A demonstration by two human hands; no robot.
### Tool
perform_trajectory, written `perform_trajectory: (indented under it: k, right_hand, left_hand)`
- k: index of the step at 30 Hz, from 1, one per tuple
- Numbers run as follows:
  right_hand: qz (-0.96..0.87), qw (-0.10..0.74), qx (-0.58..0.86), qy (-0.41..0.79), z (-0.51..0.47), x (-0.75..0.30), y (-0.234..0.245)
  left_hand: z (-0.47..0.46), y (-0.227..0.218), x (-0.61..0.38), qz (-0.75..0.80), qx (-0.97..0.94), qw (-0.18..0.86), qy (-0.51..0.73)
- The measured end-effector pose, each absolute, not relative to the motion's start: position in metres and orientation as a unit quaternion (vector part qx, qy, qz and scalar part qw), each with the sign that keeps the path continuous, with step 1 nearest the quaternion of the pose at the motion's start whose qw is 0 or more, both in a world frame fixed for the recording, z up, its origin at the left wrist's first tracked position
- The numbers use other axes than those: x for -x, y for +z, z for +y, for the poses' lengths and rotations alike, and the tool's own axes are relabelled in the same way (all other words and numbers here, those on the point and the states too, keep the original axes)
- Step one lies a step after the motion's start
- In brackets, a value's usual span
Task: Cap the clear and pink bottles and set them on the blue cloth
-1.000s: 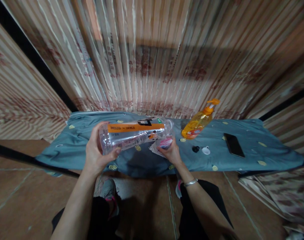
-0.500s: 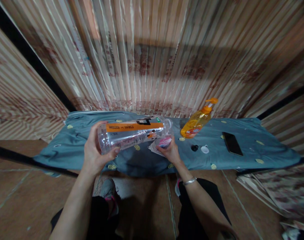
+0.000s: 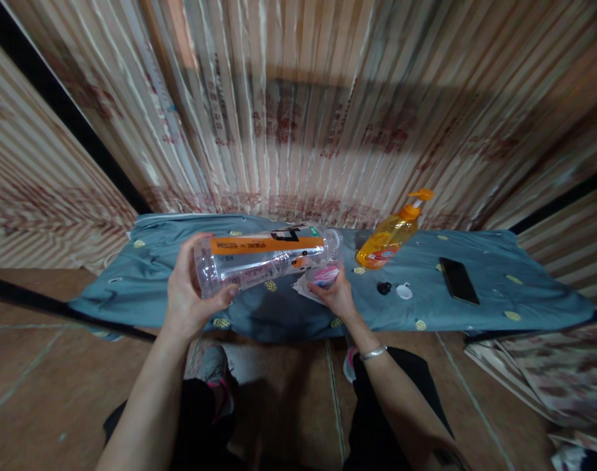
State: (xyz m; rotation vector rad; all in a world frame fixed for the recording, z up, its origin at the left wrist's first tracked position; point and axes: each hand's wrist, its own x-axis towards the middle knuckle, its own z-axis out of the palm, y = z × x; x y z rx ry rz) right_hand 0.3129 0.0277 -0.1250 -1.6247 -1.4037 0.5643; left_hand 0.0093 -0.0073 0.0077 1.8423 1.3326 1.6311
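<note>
My left hand [image 3: 187, 294] grips the bottom end of a large clear plastic bottle [image 3: 266, 258] with an orange label, held on its side above a low table under a blue-grey cloth [image 3: 141, 281]. The bottle's neck points right, and its mouth sits over a small clear plastic packet with pink print [image 3: 320, 280]. My right hand [image 3: 338, 297] rests on the cloth with its fingers closed on that packet. A silver bangle circles the right wrist.
An orange pump bottle of liquid [image 3: 391, 237] stands tilted at the back. A small black cap [image 3: 384, 287] and a white cap [image 3: 404, 292] lie right of my hand. A black phone [image 3: 458, 280] lies further right. Patterned curtains hang behind.
</note>
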Motion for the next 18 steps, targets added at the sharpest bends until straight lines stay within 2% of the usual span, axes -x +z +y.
perform_trajectory:
  k: [18]
  right_hand:
    - [-0.567,0.451,0.654,0.218,0.0264,-0.3128,-0.1248]
  left_hand:
    - [-0.0037,0.0072,-0.0101,0.448,-0.66,0.148,0.584]
